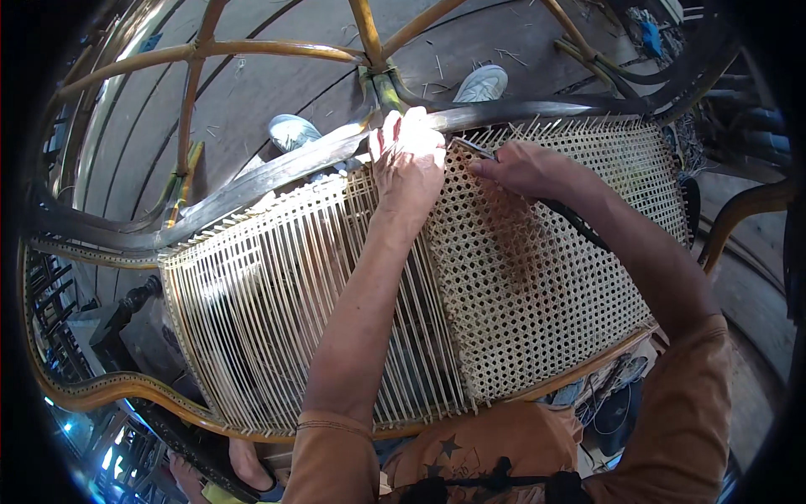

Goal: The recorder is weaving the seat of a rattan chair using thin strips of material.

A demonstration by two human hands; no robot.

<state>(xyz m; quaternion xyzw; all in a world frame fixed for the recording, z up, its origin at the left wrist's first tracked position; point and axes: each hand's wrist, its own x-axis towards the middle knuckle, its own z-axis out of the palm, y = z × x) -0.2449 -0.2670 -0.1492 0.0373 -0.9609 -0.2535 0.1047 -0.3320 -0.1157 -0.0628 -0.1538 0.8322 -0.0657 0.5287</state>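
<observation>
A cane-woven panel (537,277) in a curved wooden frame lies across my lap. Its right side carries a dense net with small holes. The left side has pale upright strands (277,311) with gaps between them. At the far rail (285,170), my left hand (407,160) is closed, fingers curled in bright sunlight; what they grip is washed out. Just to its right, my right hand (525,168) is closed around a thin, pointed metal tool (473,148). The tool's tip lies at the weave's far edge, close to my left fingers. Loose cane ends (537,128) stick up along that edge.
Bent wooden bars (285,50) rise beyond the far rail. Two light shoes (482,84) show on the plank floor (252,92), among scattered cane scraps. Dark curved armrest pieces flank the panel. At the lower left, a bare foot (245,462) is partly visible.
</observation>
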